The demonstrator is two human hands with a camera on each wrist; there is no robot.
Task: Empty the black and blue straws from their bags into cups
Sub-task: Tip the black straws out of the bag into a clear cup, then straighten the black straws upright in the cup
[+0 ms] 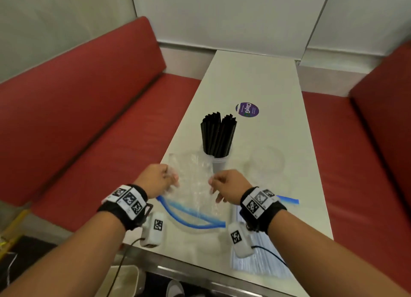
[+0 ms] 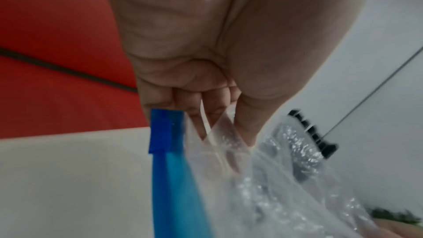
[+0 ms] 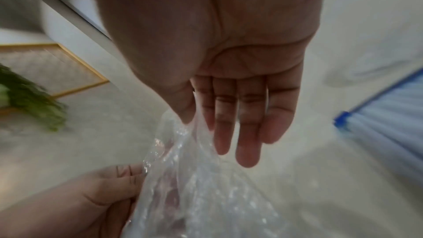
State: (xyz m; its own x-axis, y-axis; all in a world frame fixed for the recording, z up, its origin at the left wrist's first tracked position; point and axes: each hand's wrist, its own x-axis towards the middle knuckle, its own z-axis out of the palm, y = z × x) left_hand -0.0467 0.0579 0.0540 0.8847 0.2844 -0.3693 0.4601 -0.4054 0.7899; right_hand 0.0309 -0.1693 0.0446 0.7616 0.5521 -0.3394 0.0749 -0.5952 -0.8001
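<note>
Black straws (image 1: 218, 134) stand upright in a clear cup (image 1: 219, 162) at mid-table. In front of the cup I hold an empty clear zip bag (image 1: 193, 186) (image 3: 194, 191) with a blue zip strip (image 1: 191, 217) (image 2: 168, 160) above the table. My left hand (image 1: 171, 178) (image 2: 206, 120) grips its left side with curled fingers. My right hand (image 1: 212, 182) (image 3: 194, 115) pinches its right side between thumb and forefinger, with the other fingers straight. A second clear cup (image 1: 266, 161) stands empty to the right. A bag of blue straws (image 1: 260, 260) (image 3: 389, 129) lies under my right wrist.
The narrow white table (image 1: 255, 81) runs away from me to a white wall. Red bench seats flank it on the left (image 1: 100, 141) and the right (image 1: 367, 145). A round purple sticker (image 1: 247, 109) lies behind the black straws.
</note>
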